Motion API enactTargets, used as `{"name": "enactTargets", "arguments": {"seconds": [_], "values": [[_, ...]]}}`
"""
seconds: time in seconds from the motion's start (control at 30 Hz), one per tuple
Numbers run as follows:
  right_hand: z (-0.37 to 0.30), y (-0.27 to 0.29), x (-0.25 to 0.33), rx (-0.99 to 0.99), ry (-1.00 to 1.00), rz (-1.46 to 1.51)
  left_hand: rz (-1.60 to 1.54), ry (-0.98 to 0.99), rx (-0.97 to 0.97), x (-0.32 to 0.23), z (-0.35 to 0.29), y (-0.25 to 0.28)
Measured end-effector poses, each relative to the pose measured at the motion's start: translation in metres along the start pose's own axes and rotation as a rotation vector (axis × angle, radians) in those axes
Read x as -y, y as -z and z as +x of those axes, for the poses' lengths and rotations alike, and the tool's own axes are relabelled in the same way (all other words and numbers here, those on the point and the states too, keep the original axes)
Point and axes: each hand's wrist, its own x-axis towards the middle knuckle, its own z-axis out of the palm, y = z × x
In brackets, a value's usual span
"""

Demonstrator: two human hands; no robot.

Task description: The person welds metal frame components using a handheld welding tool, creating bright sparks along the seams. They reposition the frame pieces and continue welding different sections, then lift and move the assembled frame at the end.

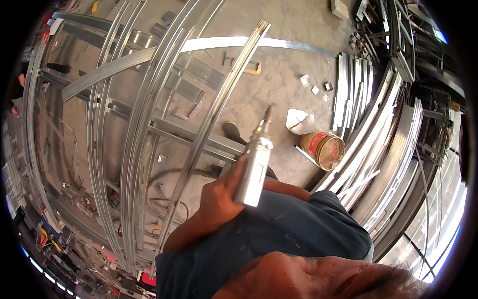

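Observation:
A silver, drill-like power tool point(256, 172) is held up before my chest, its narrow dark tip pointing away from me. My left hand point(219, 197) is closed around its left side. The right forearm point(286, 188) comes across from the right sleeve and passes behind the tool, which hides my right hand and its fingers. Just beyond the tool and to the left, a long metal channel point(219, 107) slants over a crosswise metal beam point(199, 142).
Several long metal profiles point(144, 109) lie across the frame at left. A curved metal strip point(214, 44) spans the far side. At right stand a stained bucket point(329, 152) and stacked profiles point(383, 149). A clamp point(251, 68) lies on the floor. Another person's hand point(21, 79) shows at far left.

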Motion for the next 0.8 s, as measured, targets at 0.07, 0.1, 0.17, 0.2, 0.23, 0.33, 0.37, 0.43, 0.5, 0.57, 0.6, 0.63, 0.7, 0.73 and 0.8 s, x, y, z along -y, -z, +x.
{"name": "enactTargets", "arguments": {"seconds": [0.07,0.1,0.17,0.2,0.23,0.33,0.37,0.43,0.5,0.57,0.6,0.63,0.7,0.73,0.8], "values": [[0.006,-0.001,0.002,0.005,-0.002,-0.014,-0.019,0.132,-0.093,0.01,-0.037,-0.003],[0.011,-0.002,0.004,-0.007,-0.011,-0.012,-0.01,0.151,-0.137,0.017,-0.059,-0.005],[0.014,-0.006,0.006,-0.009,-0.04,0.001,0.008,0.217,-0.232,0.032,-0.11,-0.01],[0.015,-0.006,0.005,-0.021,-0.067,0.021,0.022,0.323,-0.211,0.035,-0.137,-0.012],[0.021,-0.013,-0.006,-0.146,0.071,-0.035,0.081,0.347,-0.204,0.039,-0.161,-0.015],[0.008,-0.004,0.02,-0.027,-0.039,0.067,0.189,0.416,-0.254,0.049,-0.242,-0.04],[0.01,-0.007,0.015,-0.046,-0.02,0.037,0.212,0.43,-0.268,0.052,-0.269,-0.05],[0.013,-0.013,0.011,-0.057,-0.04,0.013,0.274,0.473,-0.334,0.069,-0.321,-0.079],[0.019,-0.009,0.007,0.01,-0.089,0.1,0.295,0.513,-0.383,0.069,-0.365,-0.102],[0.035,0.005,0.001,0.038,-0.078,0.175,0.252,0.584,-0.409,0.067,-0.398,-0.117],[0.034,0.008,0.004,0.001,-0.062,0.17,0.247,0.624,-0.402,0.073,-0.416,-0.129],[0.016,0.007,0.0,-0.144,0.175,-0.007,0.214,0.658,-0.454,0.068,-0.435,-0.141],[-0.02,0.002,0.007,-0.431,0.674,-0.312,0.168,0.715,-0.573,0.062,-0.464,-0.159],[-0.046,0.0,0.014,-0.247,0.708,-0.232,0.165,0.747,-0.632,0.059,-0.476,-0.171],[-0.116,-0.014,0.024,0.119,0.749,-0.06,0.18,0.8,-0.746,0.057,-0.494,-0.185]]}}
